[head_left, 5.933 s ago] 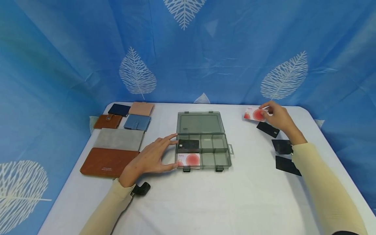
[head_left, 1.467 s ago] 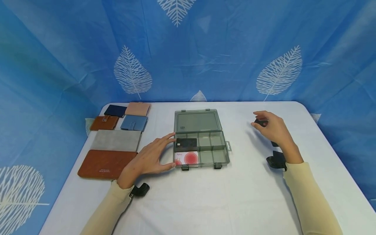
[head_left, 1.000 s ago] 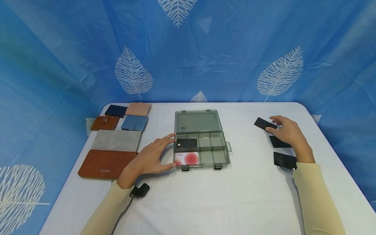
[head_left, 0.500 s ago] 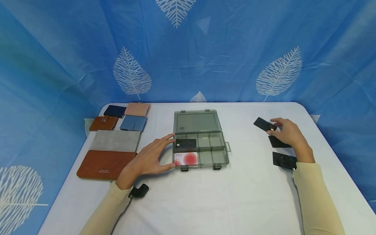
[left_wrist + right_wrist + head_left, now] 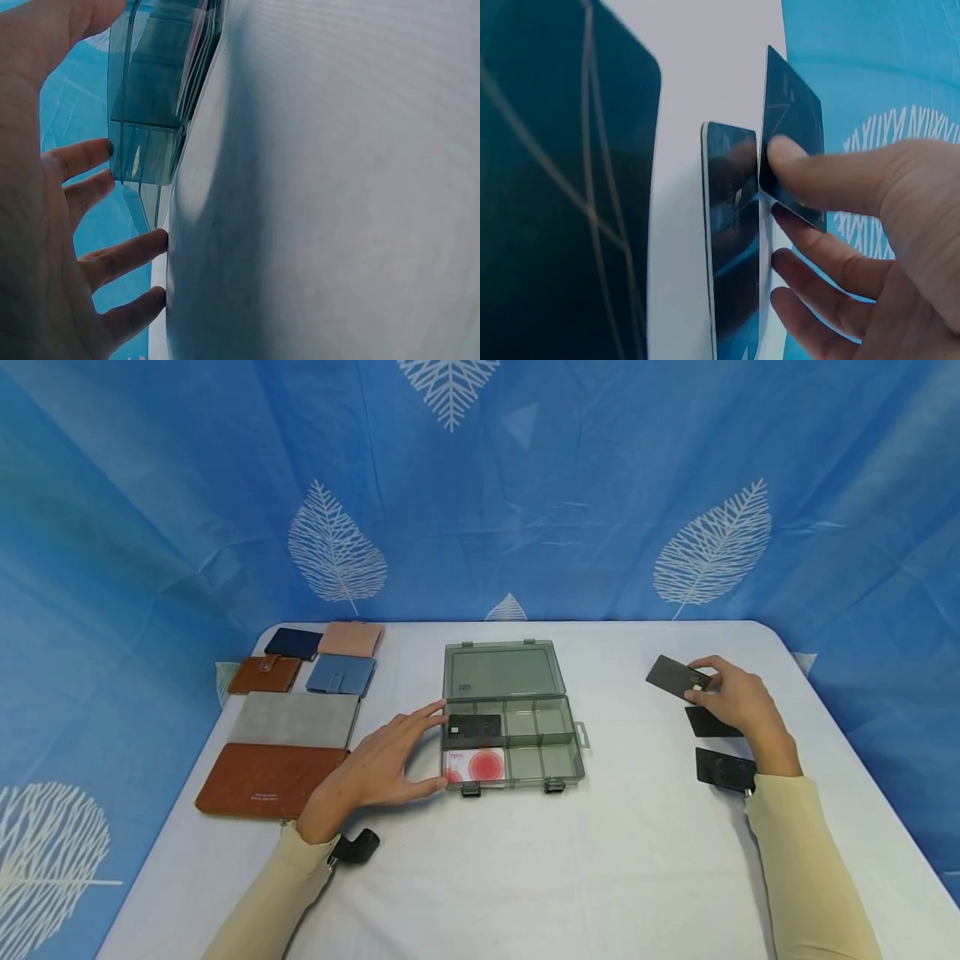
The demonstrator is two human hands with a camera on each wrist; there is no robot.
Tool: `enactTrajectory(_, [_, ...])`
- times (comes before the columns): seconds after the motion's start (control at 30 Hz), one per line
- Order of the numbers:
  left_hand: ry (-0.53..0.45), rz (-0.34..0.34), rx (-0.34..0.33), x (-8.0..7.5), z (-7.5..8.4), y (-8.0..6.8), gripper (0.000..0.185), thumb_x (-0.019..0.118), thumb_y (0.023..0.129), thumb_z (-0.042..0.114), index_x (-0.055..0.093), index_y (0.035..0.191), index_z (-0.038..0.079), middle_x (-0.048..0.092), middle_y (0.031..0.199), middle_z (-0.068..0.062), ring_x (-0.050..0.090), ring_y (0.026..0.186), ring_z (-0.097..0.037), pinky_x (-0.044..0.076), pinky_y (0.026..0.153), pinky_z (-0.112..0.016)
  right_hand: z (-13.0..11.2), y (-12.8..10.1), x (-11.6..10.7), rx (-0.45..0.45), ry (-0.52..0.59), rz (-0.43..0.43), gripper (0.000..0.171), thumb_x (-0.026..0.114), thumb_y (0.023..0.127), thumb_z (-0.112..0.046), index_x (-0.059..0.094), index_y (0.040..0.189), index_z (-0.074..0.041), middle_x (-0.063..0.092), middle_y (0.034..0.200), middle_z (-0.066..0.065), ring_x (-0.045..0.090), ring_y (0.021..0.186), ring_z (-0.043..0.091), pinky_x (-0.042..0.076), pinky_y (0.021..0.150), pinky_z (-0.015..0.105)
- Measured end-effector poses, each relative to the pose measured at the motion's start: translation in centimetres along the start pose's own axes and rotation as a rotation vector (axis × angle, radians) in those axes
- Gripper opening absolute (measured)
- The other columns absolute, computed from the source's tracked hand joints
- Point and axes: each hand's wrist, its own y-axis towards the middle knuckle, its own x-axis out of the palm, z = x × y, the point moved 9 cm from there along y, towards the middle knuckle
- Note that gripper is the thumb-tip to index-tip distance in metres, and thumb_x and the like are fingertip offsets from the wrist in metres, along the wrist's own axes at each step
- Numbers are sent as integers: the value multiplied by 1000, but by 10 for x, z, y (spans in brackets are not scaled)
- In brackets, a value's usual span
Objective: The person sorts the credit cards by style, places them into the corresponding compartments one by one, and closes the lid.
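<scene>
**A black card pinched up at the right, the box steadied at the left**

My right hand [image 5: 738,702] has a black card [image 5: 671,676] pinched at its near corner, thumb on top and the other fingers under it. In the right wrist view my thumb [image 5: 832,176] lies flat across the card [image 5: 791,135], which stands tilted, its far end raised off the white table [image 5: 525,868]. I judge the card to be light, thin and stiff, with a glossy face that could slide between the pads. A corner pinch lets it swing, so a hold across the short edge, or thumb on the face and fingers under the middle, would keep it level. It should not bend much, and I see no risk of breaking it.

Two more black cards lie flat below it: the middle card [image 5: 708,723], partly under my hand, and the near card [image 5: 723,768] just beside my wrist. My right forearm reaches out along the table's right side, the wrist bent slightly inward.

My left hand [image 5: 375,768] is spread wide with straight fingers. Its fingertips [image 5: 435,710] touch the left wall of the grey plastic box [image 5: 513,739], and the thumb rests near its front corner. It grips nothing. The lid [image 5: 504,670] lies open behind. Inside, at the left end, sit a dark card [image 5: 474,726] and a white card with red circles [image 5: 476,766] in the compartment in front of it.

To the far left lie several wallets [image 5: 288,718].
</scene>
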Motion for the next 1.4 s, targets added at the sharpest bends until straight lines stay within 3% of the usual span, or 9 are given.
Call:
enactTrajectory(0.13, [-7, -4, 5, 1, 0, 0, 94, 78, 90, 58, 43, 165, 13, 28, 178, -3, 44, 154, -34, 39, 119, -65, -6, -3, -5, -17, 16, 59, 44, 62, 110, -16, 53, 150, -1, 66, 111, 33, 64, 80, 40, 51, 66, 50])
enactTrajectory(0.33, [-13, 4, 3, 1, -1, 0, 94, 78, 90, 58, 44, 165, 12, 28, 178, -2, 45, 152, -35, 41, 118, -64, -21, -5, -9, -30, 38, 123, 41, 59, 110, -16, 56, 149, -2, 67, 111, 31, 63, 75, 34, 46, 60, 42])
enactTrajectory(0.47, [-16, 6, 1, 0, -1, 0, 94, 78, 89, 57, 45, 164, 12, 29, 177, -2, 46, 151, -35, 42, 117, -64, -41, -8, -10, -71, 67, 158, 40, 59, 109, -14, 58, 146, -1, 69, 117, 34, 66, 78, 39, 49, 61, 45])
enactTrajectory(0.63, [-14, 8, 6, 0, 1, -1, 94, 78, 89, 57, 45, 164, 12, 29, 177, -2, 49, 149, -35, 43, 116, -63, -80, -17, -9, -158, 123, 182, 37, 60, 108, -13, 62, 144, -3, 72, 116, 32, 71, 104, 50, 56, 79, 61])
enactTrajectory(0.77, [-17, 8, 10, 0, 2, -1, 94, 78, 89, 57, 44, 164, 12, 28, 178, -3, 47, 150, -35, 42, 117, -63, -117, -30, -4, -263, 163, 193, 34, 63, 107, -9, 66, 141, -4, 75, 110, 28, 73, 106, 51, 58, 85, 65])
enactTrajectory(1.1, [-22, -1, 1, -1, 1, 1, 95, 79, 89, 58, 43, 165, 14, 27, 178, -1, 46, 151, -34, 42, 117, -63, -195, -53, 31, -437, 202, 122, 30, 69, 104, -7, 72, 134, -12, 79, 107, 17, 77, 102, 43, 61, 86, 59])
enactTrajectory(1.23, [-28, 9, 5, -2, 1, 1, 95, 80, 89, 57, 43, 165, 14, 27, 178, -2, 47, 150, -35, 44, 114, -65, -219, -55, 46, -477, 186, 86, 30, 70, 104, -9, 73, 134, -14, 79, 108, 14, 77, 103, 40, 61, 74, 51])
enactTrajectory(1.4, [-41, 8, 2, -1, 0, 1, 95, 80, 89, 56, 43, 165, 14, 26, 178, -1, 49, 148, -36, 46, 112, -66, -239, -55, 62, -501, 185, 35, 30, 70, 105, -10, 74, 134, -13, 80, 108, 11, 77, 100, 35, 45, 56, 36])
